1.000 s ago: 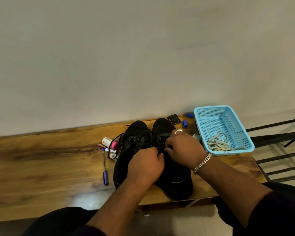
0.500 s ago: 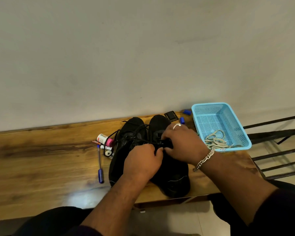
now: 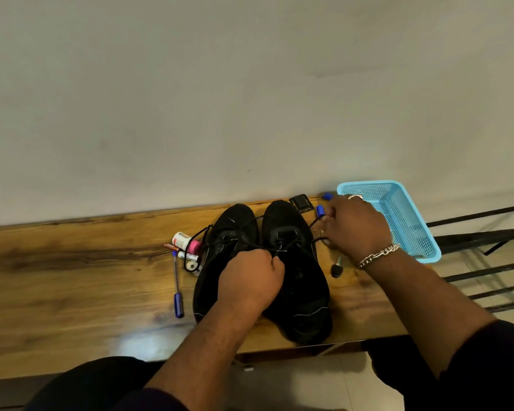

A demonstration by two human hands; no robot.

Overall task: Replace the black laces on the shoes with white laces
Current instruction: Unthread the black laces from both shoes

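Step in hand: unlacing. Two black shoes stand side by side on the counter (image 3: 72, 277), toes toward the wall. The left shoe (image 3: 229, 232) and the right shoe (image 3: 291, 232) both carry black laces; no eyelet shows a white lace, so the task is judged to be at an early stage.

The left hand (image 3: 250, 280) is clenched over the throat of the shoes, fingers curled at the lace crossing. It appears to pin the lace there, though the exact pinch is hidden under the knuckles. The right hand (image 3: 353, 226) is off to the right of the right shoe, fingers curled round a black lace end (image 3: 315, 222) that runs taut from the eyelets to the fingers. This reads as a pull-out stroke on the knot or the top row.

A loose loop of black lace (image 3: 196, 247) lies off the left shoe, over small items beside a pen (image 3: 177, 289).

The blue basket (image 3: 413, 221) sits at the counter's right end, partly behind the right hand. The white laces cannot be seen in it from here.

Next move, as judged: draw the free end clear, then work the lace out row by row, the left hand steadying the shoe.
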